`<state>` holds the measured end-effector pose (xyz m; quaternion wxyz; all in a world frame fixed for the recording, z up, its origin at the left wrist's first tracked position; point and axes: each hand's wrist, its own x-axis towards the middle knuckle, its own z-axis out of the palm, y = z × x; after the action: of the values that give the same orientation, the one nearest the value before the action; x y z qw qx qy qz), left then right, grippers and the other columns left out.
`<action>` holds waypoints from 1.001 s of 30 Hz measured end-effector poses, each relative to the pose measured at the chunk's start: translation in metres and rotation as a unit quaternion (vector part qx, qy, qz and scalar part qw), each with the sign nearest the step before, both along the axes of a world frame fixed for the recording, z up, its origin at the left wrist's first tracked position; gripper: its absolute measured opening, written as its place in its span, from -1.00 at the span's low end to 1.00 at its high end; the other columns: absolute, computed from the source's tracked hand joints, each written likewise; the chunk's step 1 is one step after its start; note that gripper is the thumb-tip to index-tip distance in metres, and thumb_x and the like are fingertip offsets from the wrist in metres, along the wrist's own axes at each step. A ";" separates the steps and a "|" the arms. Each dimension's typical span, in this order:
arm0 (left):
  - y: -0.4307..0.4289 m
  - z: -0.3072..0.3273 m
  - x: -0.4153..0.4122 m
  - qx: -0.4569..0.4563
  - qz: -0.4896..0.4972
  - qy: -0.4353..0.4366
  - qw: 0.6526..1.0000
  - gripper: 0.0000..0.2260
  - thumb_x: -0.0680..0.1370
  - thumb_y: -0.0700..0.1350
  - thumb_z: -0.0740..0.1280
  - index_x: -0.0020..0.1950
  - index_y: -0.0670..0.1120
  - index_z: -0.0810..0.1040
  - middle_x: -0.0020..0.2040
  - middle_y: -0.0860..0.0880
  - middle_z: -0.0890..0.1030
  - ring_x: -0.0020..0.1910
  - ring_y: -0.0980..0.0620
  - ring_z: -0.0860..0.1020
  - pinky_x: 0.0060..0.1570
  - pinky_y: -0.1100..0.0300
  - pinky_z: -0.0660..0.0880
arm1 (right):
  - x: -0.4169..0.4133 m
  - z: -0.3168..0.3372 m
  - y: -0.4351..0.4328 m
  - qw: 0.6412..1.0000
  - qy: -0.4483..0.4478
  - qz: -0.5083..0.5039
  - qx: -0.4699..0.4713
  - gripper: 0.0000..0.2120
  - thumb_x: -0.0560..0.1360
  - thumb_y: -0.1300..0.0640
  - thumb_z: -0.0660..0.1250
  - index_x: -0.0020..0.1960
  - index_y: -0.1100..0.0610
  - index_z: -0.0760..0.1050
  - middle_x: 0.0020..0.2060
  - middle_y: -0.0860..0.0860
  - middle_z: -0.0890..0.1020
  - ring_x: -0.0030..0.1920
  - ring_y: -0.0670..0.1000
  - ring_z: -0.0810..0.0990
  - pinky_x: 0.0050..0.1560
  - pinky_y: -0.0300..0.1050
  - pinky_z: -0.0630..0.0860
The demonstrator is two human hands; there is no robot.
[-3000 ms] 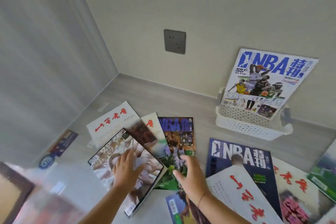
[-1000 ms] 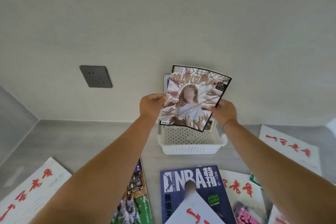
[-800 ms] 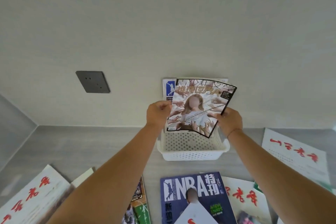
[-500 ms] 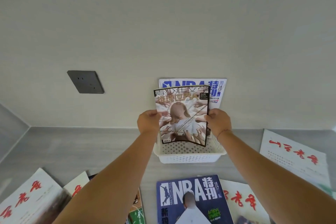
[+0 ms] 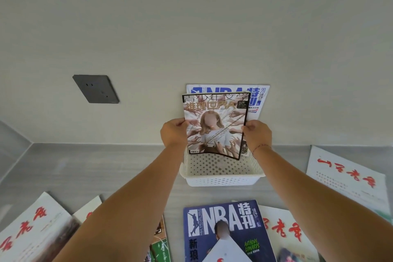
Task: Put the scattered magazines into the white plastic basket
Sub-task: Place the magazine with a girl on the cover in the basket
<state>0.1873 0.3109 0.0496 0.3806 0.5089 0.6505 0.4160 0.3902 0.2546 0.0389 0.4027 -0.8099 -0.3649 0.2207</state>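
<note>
Both hands gripped one magazine (image 5: 214, 125) upright over the white plastic basket (image 5: 221, 178): the left hand (image 5: 173, 133) pinched its left edge, the right hand (image 5: 257, 134) its right edge. Its lower edge hung just above the basket's floor. Behind it, a white NBA magazine (image 5: 258, 97) stood in the basket against the far wall. Near the basket lay a dark blue NBA magazine (image 5: 225, 225) on the floor, with red-lettered white magazines at left (image 5: 32, 229) and right (image 5: 344, 176). A grey wall socket (image 5: 95, 89) sat far left.
</note>
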 end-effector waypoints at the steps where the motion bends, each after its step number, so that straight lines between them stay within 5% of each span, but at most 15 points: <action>1: 0.001 0.000 0.000 -0.002 -0.008 0.005 1.000 -0.82 0.48 -0.20 0.33 -0.14 0.01 0.72 -0.51 0.06 0.52 -0.46 0.06 0.36 -0.52 0.35 0.29 | 0.000 -0.001 0.000 1.000 -0.011 -0.001 -0.010 -0.80 0.49 0.18 0.29 0.06 0.20 0.58 0.01 0.15 0.67 0.04 0.18 0.61 0.12 -0.05 0.50; 4: 0.003 0.001 0.000 -0.014 -0.015 0.009 1.000 -0.83 0.49 -0.22 0.32 -0.04 -0.08 0.70 -0.36 -0.03 0.61 -0.37 0.02 0.49 -0.30 0.22 0.47 | 0.001 -0.003 0.000 0.998 -0.042 0.001 -0.043 -0.82 0.51 0.16 0.26 -0.02 0.23 0.57 -0.02 0.17 0.66 0.03 0.19 0.58 -0.08 -0.15 0.38; 10: 0.005 -0.002 -0.002 -0.028 -0.018 0.019 0.999 -0.84 0.49 -0.19 0.32 -0.06 -0.11 0.70 -0.22 -0.15 0.69 -0.25 -0.11 0.61 -0.14 0.11 0.58 | 0.000 -0.001 0.004 0.999 -0.047 -0.025 -0.014 -0.84 0.52 0.19 0.24 0.01 0.20 0.56 -0.02 0.14 0.66 -0.06 0.11 0.56 -0.11 -0.17 0.37; 15: 0.002 -0.004 0.004 -0.026 -0.003 0.017 1.000 -0.80 0.49 -0.19 0.29 -0.11 -0.01 0.71 -0.42 -0.03 0.57 -0.41 0.01 0.47 -0.35 0.24 0.40 | -0.001 0.003 0.006 0.997 -0.035 -0.040 0.050 -0.85 0.48 0.20 0.28 -0.01 0.15 0.60 -0.06 0.07 0.69 -0.10 0.04 0.58 -0.08 -0.22 0.38; 22: 0.002 -0.009 0.003 -0.034 -0.016 0.023 0.999 -0.84 0.49 -0.17 0.33 -0.23 -0.06 0.68 -0.38 -0.10 0.57 -0.38 -0.01 0.45 -0.31 0.23 0.39 | 0.002 0.000 0.006 0.997 -0.067 -0.041 -0.006 -0.84 0.49 0.10 0.30 0.00 0.14 0.59 -0.05 0.10 0.68 -0.02 0.13 0.60 -0.12 -0.17 0.39; 27: 0.001 -0.012 0.002 -0.051 -0.019 0.036 0.998 -0.86 0.50 -0.18 0.34 -0.06 -0.12 0.69 -0.23 -0.06 0.63 -0.25 -0.02 0.54 -0.19 0.25 0.44 | 0.001 -0.001 0.003 0.997 -0.056 -0.047 -0.007 -0.85 0.48 0.06 0.32 -0.03 0.12 0.57 -0.07 0.07 0.68 -0.09 0.07 0.57 -0.13 -0.15 0.41; 30: 0.000 -0.012 0.001 -0.051 -0.016 0.039 0.998 -0.86 0.49 -0.18 0.34 -0.22 -0.04 0.65 -0.23 -0.02 0.56 -0.21 -0.01 0.48 -0.17 0.27 0.40 | 0.002 -0.002 0.002 0.998 -0.049 -0.043 -0.011 -0.85 0.48 0.05 0.33 -0.03 0.10 0.56 -0.06 0.06 0.68 -0.02 0.11 0.60 -0.08 -0.11 0.46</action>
<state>0.1879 0.3114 0.0372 0.3872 0.5148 0.6771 0.3559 0.3921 0.2565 0.0373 0.3845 -0.8393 -0.3462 0.1671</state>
